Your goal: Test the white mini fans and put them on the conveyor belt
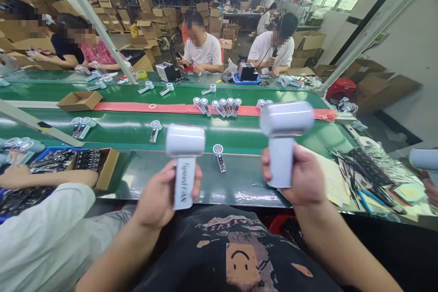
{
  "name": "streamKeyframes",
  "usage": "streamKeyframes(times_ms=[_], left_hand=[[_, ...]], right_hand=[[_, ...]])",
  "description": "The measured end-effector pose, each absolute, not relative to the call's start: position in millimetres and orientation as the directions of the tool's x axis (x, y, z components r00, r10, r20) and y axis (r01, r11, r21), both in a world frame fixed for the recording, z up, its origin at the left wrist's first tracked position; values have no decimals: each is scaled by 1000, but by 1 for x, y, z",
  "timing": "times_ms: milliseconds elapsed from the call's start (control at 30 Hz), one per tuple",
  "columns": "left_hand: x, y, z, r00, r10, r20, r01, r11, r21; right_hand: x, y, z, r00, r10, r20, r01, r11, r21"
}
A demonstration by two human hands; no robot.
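My left hand [157, 194] is closed round the handle of a white handheld fan [185, 141], held upright with dark lettering down its handle. Another white handheld fan [286, 118] is raised in my right hand [308, 175], its barrel-shaped head lying sideways and slightly blurred. Both fans are above the near edge of the green work surface. Between them, farther off, an open fan unit [219, 157] lies on the surface with dark parts showing in its handle. Neither hand touches it.
A green conveyor belt [119, 132] crosses ahead, with several fan units on a red strip [137, 107]. An open cardboard box [79, 100] stands there. Wires and dark strips [366, 175] are heaped at right. A co-worker's arm [51, 178] reaches over parts boxes at left; people sit opposite.
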State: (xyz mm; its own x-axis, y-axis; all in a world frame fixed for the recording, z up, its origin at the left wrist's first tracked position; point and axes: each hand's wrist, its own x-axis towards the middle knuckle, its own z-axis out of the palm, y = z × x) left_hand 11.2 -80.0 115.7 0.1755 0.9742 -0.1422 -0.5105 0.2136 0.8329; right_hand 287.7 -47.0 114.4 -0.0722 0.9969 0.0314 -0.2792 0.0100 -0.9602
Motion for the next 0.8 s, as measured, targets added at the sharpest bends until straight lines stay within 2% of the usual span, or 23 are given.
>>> streamKeyframes(times_ms=[100, 200, 333, 467, 800], left_hand=[[45, -67, 98, 75, 980, -182, -491, 195, 849], [62, -60, 82, 6, 990, -138, -472, 125, 873], [66, -55, 72, -15, 997, -76, -470, 60, 881], [63, -50, 66, -9, 998, -66, -482, 54, 874], [45, -42, 54, 8, 994, -107, -486, 97, 868]], right_hand=[[255, -41, 102, -66, 997, -39, -396, -63, -916], [231, -39, 85, -105, 993, -50, -394, -88, -915], [217, -41, 68, -147, 989, 7, -457, -62, -887], [213, -39, 60, -157, 988, 4, -492, -74, -867], [199, -31, 53, -107, 994, -39, -516, -89, -852]])
